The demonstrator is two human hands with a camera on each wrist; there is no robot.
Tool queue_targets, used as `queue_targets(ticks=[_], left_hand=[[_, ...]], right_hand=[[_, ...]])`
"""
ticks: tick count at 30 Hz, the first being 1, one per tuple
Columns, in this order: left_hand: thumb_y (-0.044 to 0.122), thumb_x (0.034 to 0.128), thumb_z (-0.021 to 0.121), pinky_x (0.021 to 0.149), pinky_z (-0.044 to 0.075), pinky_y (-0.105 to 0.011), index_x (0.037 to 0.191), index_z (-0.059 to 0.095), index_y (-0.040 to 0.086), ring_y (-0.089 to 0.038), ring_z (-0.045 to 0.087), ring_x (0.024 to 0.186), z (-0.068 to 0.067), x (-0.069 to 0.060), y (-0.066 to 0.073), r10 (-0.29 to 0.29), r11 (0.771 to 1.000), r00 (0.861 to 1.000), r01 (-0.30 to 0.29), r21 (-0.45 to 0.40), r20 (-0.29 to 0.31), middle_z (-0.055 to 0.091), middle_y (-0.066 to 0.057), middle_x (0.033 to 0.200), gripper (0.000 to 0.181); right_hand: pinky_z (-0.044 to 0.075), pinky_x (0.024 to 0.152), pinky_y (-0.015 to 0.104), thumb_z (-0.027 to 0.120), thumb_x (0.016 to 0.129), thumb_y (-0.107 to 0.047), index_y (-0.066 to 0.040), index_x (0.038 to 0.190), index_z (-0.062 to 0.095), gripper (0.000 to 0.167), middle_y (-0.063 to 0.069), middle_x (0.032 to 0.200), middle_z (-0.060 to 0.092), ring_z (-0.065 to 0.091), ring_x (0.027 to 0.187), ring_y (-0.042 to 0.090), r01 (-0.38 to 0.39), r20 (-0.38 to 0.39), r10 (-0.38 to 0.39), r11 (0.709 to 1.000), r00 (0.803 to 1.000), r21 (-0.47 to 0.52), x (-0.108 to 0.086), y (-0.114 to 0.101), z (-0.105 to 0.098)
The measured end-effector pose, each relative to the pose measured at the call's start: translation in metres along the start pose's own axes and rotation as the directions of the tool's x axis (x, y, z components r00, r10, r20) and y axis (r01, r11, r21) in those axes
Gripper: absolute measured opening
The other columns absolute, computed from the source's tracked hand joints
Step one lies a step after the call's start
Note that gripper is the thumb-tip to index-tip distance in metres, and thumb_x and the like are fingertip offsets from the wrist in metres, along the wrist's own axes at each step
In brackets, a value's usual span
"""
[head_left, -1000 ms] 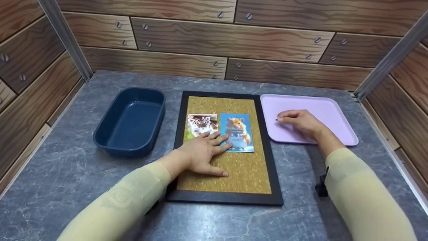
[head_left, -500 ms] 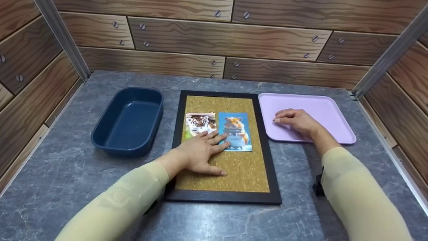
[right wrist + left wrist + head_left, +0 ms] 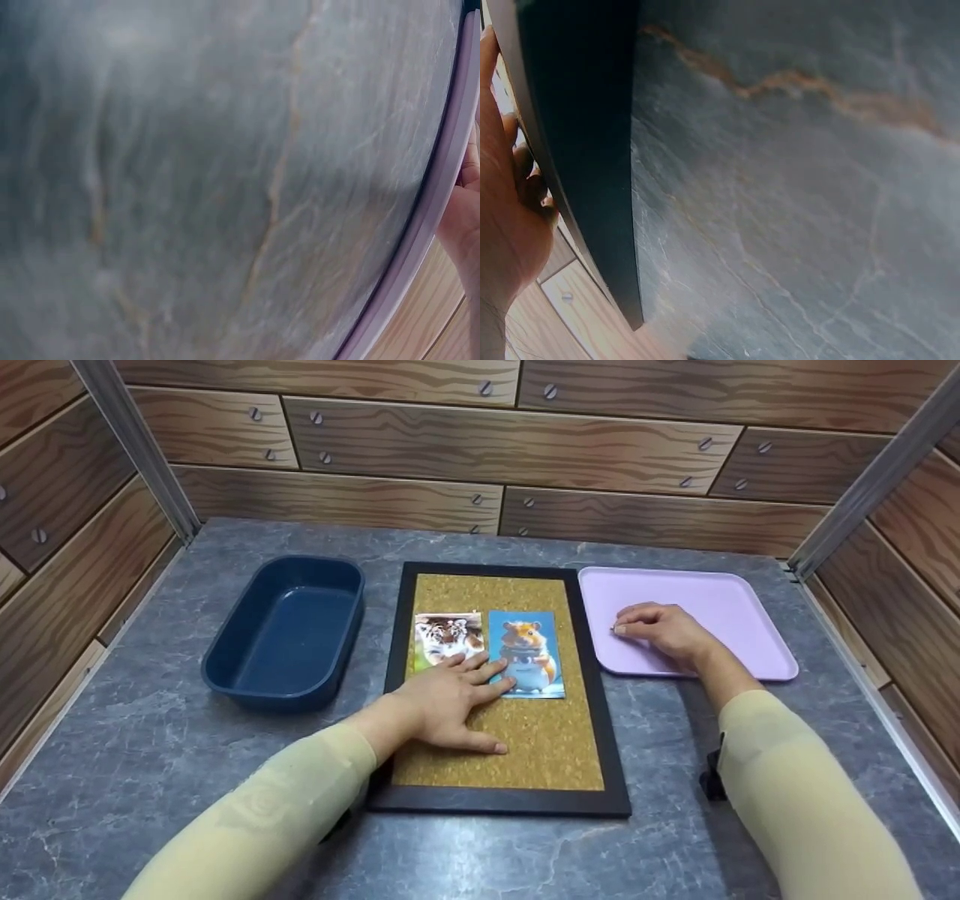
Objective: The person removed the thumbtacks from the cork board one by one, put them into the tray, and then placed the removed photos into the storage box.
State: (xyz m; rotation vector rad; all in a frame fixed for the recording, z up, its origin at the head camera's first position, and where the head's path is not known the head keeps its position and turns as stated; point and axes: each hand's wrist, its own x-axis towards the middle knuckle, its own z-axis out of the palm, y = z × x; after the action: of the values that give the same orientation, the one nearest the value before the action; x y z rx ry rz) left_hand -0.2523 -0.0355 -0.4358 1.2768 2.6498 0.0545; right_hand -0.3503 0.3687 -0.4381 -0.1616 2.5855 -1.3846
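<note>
In the head view, my left hand (image 3: pixel 450 709) lies with spread fingers on a black-framed cork board (image 3: pixel 547 750). Its fingers cover the lower part of a tiger picture (image 3: pixel 442 636) and touch the left edge of a hamster picture (image 3: pixel 538 656). Over the lilac tray (image 3: pixel 731 615), my right hand (image 3: pixel 667 634) pinches a tiny pin (image 3: pixel 613 629) between thumb and fingers; its exact shape is too small to make out. The left wrist view shows the left hand (image 3: pixel 510 195) behind the frame's edge. Only part of the right hand (image 3: pixel 465 217) shows past the tray rim in the right wrist view.
A deep dark blue bin (image 3: pixel 285 622) stands to the left of the board on the grey marbled table (image 3: pixel 510 855). The tray adjoins the board's right side. Wood-patterned walls (image 3: pixel 397 442) enclose the back and both sides.
The head view has shifted a little, so everything sits slightly farther left in it. Both hands keep nearly the same places on the board and over the tray.
</note>
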Motion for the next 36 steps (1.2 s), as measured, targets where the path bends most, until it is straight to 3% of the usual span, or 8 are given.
queue_targets(ticks=[6,22,26,33,36], left_hand=[[0.087,0.0937,0.042,0.13,0.014,-0.052,0.172,0.017,0.028,-0.028,0.009,0.163,0.0,-0.001,0.0,0.003,1.0,1.0,-0.003,-0.005,-0.011,0.009,-0.002,0.178,0.101],[0.088,0.0932,0.041,0.131,0.013,-0.051,0.172,0.016,0.029,-0.028,0.007,0.163,-0.001,-0.002,0.001,-0.001,1.0,1.0,0.001,-0.004,-0.002,0.007,-0.002,0.178,0.102],[0.088,0.0934,0.041,0.131,0.013,-0.051,0.172,0.016,0.029,-0.028,0.007,0.163,-0.001,-0.002,0.001,-0.001,1.0,1.0,0.001,-0.01,0.003,0.007,-0.001,0.178,0.101],[0.088,0.0933,0.042,0.131,0.013,-0.05,0.172,0.017,0.029,-0.027,0.007,0.163,-0.001,-0.001,0.001,-0.001,1.0,1.0,0.001,-0.011,-0.003,0.007,-0.001,0.178,0.101],[0.088,0.0931,0.043,0.131,0.013,-0.05,0.172,0.017,0.029,-0.027,0.007,0.163,-0.002,-0.001,0.001,-0.002,1.0,1.0,0.002,-0.005,-0.006,0.008,-0.001,0.178,0.101]], right_hand=[[0.034,0.11,0.024,0.079,0.099,-0.024,0.004,0.121,0.076,0.035,0.015,0.14,0.065,0.052,0.133,0.021,0.009,-0.009,-0.009,0.998,1.0,-0.057,-0.001,-0.003,0.001],[0.036,0.104,0.02,0.077,0.1,-0.021,0.006,0.124,0.074,0.036,0.015,0.138,0.065,0.053,0.124,0.015,0.001,-0.031,-0.003,0.999,1.0,-0.044,0.002,0.003,0.002],[0.038,0.098,0.017,0.078,0.099,-0.022,0.005,0.123,0.075,0.036,0.008,0.131,0.069,0.055,0.116,0.009,0.015,-0.035,-0.017,0.999,0.999,-0.048,0.001,0.003,0.002],[0.04,0.089,0.016,0.076,0.1,-0.016,0.012,0.127,0.069,0.039,-0.01,0.11,0.073,0.055,0.104,0.006,-0.008,-0.016,0.008,0.999,1.0,0.049,-0.02,-0.029,0.003],[0.038,0.093,0.014,0.075,0.101,-0.018,0.012,0.131,0.067,0.043,-0.016,0.106,0.073,0.055,0.107,0.003,-0.015,-0.023,0.017,0.996,1.0,0.091,-0.011,-0.014,0.002]])
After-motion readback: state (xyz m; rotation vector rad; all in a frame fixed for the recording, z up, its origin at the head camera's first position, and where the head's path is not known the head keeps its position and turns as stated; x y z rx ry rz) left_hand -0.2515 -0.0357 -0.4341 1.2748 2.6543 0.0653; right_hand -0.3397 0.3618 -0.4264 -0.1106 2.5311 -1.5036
